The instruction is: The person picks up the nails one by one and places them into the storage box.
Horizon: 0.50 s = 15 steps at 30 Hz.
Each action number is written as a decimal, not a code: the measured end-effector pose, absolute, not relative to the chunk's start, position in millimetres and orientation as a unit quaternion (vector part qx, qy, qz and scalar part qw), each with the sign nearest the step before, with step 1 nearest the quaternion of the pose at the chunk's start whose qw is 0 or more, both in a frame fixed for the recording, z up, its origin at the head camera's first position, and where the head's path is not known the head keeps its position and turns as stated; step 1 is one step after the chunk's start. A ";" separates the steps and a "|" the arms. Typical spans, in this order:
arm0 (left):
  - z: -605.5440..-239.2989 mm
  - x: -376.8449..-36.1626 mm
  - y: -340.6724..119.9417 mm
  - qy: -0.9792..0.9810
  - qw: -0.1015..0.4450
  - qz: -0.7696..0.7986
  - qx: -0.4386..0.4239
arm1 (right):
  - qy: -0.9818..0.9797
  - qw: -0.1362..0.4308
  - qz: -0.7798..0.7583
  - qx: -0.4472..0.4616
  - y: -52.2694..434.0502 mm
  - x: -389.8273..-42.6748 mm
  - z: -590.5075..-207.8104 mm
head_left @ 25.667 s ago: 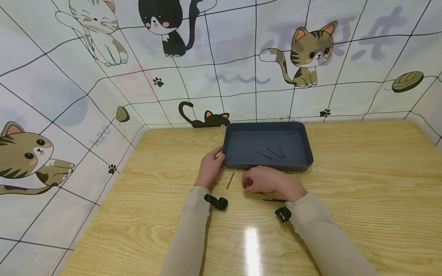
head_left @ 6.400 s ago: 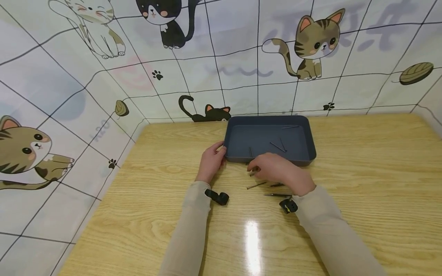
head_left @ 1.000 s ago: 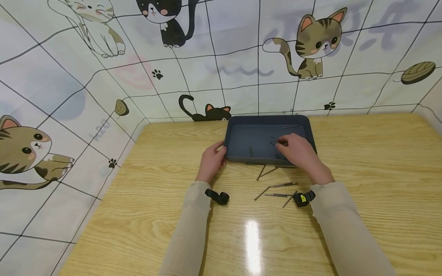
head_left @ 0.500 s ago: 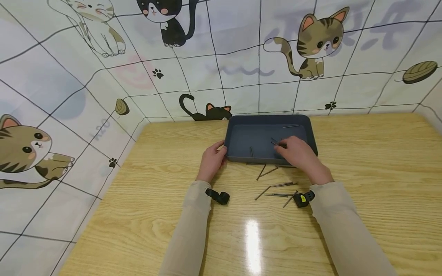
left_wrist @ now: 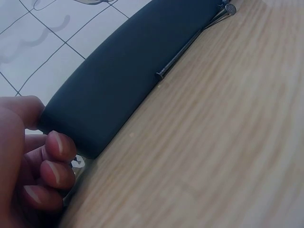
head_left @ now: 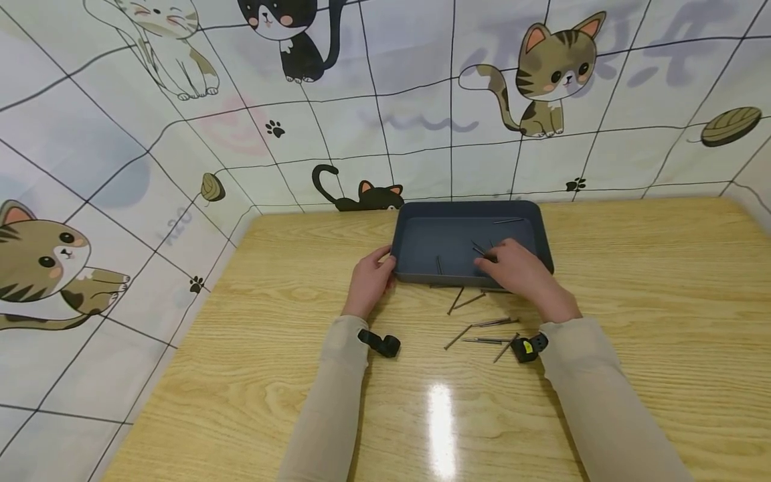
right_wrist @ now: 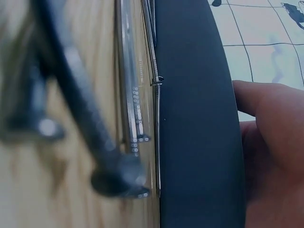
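Observation:
A dark blue-grey tray (head_left: 421, 234) stands on the wooden table against the wall, with several nails lying in it. My left hand (head_left: 367, 282) grips its front left corner, thumb at the rim and fingers curled beneath, as the left wrist view shows. Over the tray's right half, my right hand (head_left: 521, 268) reaches inside with fingertips curled together at a nail (head_left: 478, 249); the fingers hide part of it. In the right wrist view the fingertips are hidden behind the tray wall (right_wrist: 199, 118).
Several nails, one of them a nail (head_left: 458, 337), lie scattered on the table in front of the tray. Others lie along its front wall, such as this nail (left_wrist: 180, 54). A printed cat cloth (head_left: 415, 134) covers the wall behind.
Over the last second my right hand has shifted slightly down and left within the tray, and the nails by its fingertips have turned a little. The left hand stays on the tray.

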<state>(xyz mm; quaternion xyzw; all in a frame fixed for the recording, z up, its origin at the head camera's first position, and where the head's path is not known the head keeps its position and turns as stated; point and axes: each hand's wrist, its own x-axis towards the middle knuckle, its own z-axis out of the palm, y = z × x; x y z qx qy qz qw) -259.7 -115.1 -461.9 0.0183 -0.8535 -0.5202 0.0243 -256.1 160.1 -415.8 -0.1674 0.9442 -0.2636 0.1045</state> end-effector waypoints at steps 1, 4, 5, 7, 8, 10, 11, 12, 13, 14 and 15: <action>-462.2 -259.6 -115.3 -0.854 0.025 -0.519 0.019 | 0.945 0.106 -0.262 -0.167 160.2 -256.3 -416.0; -462.6 -259.8 -115.7 -0.854 0.027 -0.519 0.019 | 0.945 0.104 -0.260 -0.169 159.1 -255.9 -416.1; -462.6 -259.8 -115.7 -0.855 0.027 -0.518 0.018 | 0.945 0.104 -0.260 -0.169 158.8 -255.5 -415.6; -462.5 -259.7 -115.8 -0.855 0.029 -0.518 0.017 | 0.945 0.104 -0.262 -0.168 158.5 -254.7 -414.6; -462.6 -259.6 -115.9 -0.855 0.028 -0.518 0.016 | 0.944 0.104 -0.263 -0.167 158.4 -254.1 -413.9; -462.6 -259.5 -116.3 -0.854 0.027 -0.519 0.014 | 0.944 0.101 -0.269 -0.164 158.3 -252.7 -411.4; -462.5 -259.6 -116.6 -0.853 0.026 -0.520 0.014 | 0.944 0.100 -0.271 -0.163 158.5 -252.3 -410.1; -462.5 -259.5 -116.8 -0.853 0.025 -0.521 0.013 | 0.943 0.097 -0.273 -0.164 158.7 -251.9 -409.0; -462.5 -259.6 -117.0 -0.853 0.025 -0.522 0.013 | 0.942 0.092 -0.276 -0.165 158.6 -251.5 -408.1; -462.4 -259.7 -117.2 -0.852 0.024 -0.523 0.013 | 0.942 0.085 -0.279 -0.165 159.0 -251.4 -407.4; -462.4 -259.9 -117.3 -0.852 0.025 -0.523 0.013 | 0.942 0.077 -0.283 -0.163 159.3 -251.4 -406.8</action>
